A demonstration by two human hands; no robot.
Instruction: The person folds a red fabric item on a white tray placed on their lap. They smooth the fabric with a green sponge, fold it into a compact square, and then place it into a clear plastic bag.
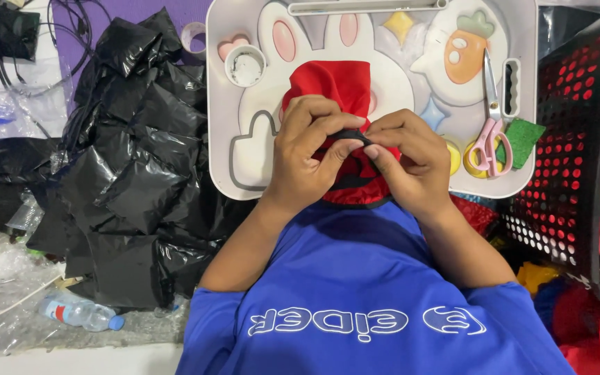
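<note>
A folded red garment (335,83) with black trim lies on a white lap tray (522,173) printed with a rabbit and a carrot. My left hand (307,149) and my right hand (411,160) meet over its near end. Both pinch a black strip of its edge (353,134) between thumb and fingers. The red cloth's far end sticks out beyond my fingers toward the top of the tray. My blue shirt fills the bottom of the view.
Pink-handled scissors (489,128) and a green scrap (524,139) lie on the tray's right side, a small white cup (246,66) at its upper left. A heap of black plastic bags (140,167) lies left, a black perforated basket (578,139) of red cloth right. A water bottle (81,314) lies lower left.
</note>
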